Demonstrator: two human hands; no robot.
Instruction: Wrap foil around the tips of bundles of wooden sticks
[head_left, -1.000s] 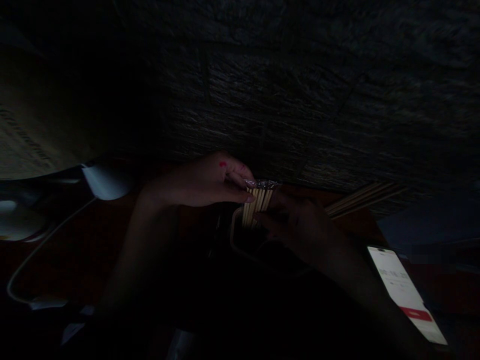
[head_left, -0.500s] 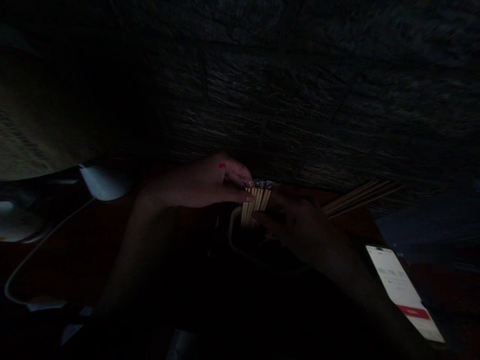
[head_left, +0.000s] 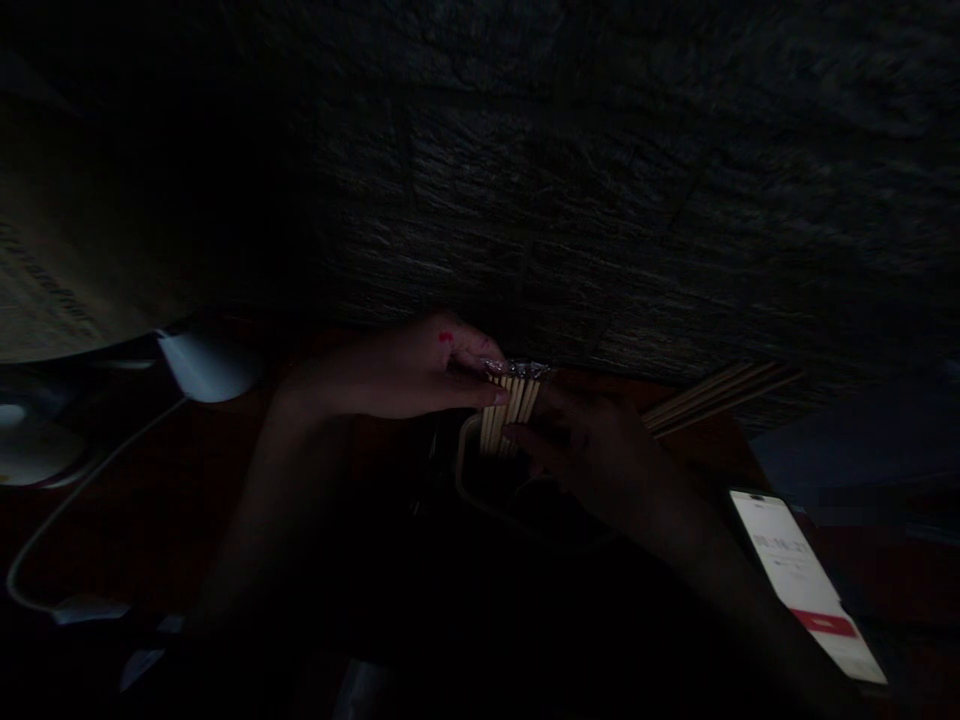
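Note:
Several thin wooden sticks [head_left: 514, 408], perhaps chopsticks, stand side by side in a bundle between my hands. Clear, shiny plastic wrap [head_left: 532, 370] lies over their top ends. My left hand [head_left: 442, 365] is closed on the bundle from the left, its thumb lying across the sticks near the top. From the right, my right hand [head_left: 581, 440] closes around the bundle's lower part, with the thumb against the sticks; deep shadow hides most of its fingers. Under the sticks is a dark container with a pale rim [head_left: 469, 490], its inside too dark to make out.
More long sticks [head_left: 720, 398] lie at the right by the rough stone-like wall [head_left: 480, 190]. A lit phone [head_left: 802, 580] lies right of my right forearm. At left are a white object [head_left: 206, 365] with a cable [head_left: 71, 510] and a brown printed box or bag [head_left: 67, 260].
Both hands keep their hold on the stick bundle, with only a very slight shift of the fingers. The rest of the scene looks the same, apart from a little camera movement.

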